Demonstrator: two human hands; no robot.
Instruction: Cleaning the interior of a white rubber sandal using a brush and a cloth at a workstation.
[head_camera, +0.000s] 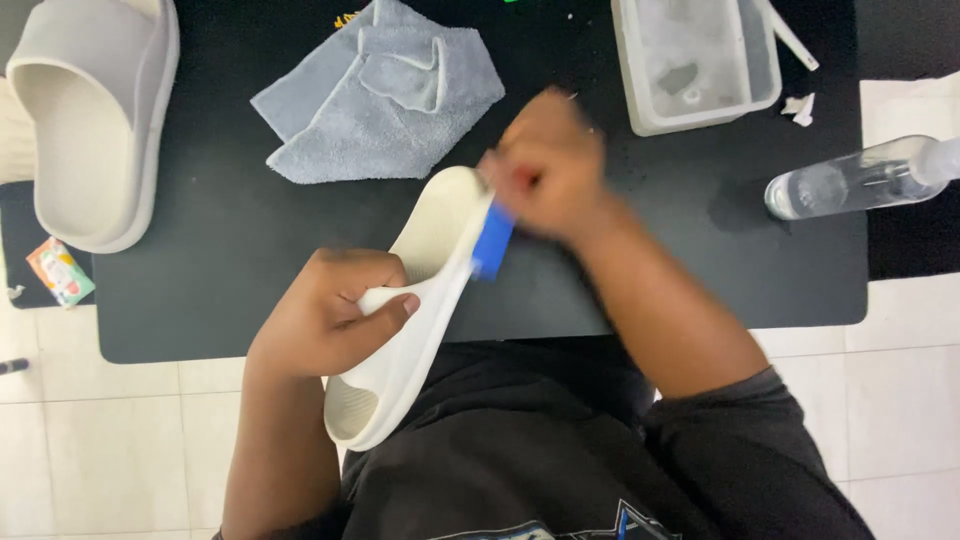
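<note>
White foam is filling the middle of the view: a slide sandal (415, 300) is being held tilted over the near edge of the black desk (230, 260), its heel end hanging off toward the person's dark shirt. The left hand (325, 320) is wrapping around the sandal's strap, fingers curled tight and thumb lying along the strap's edge. The right hand (545, 165), blurred, is closing around a small blue tool (492, 243) whose end is touching the sandal's side near the toe; what kind of tool it is cannot be told.

A second sandal (90, 120) of the same pale colour is lying at the desk's far left corner, well apart from the first. A crumpled grey-blue cloth (380, 95) is resting just beyond the held sandal. A clear plastic tub (695, 60) is sitting farther right, and a clear bottle (860, 178) is lying on its side near the desk's right edge. A small colourful packet (60, 272) is lying beside the desk on the tiled floor.
</note>
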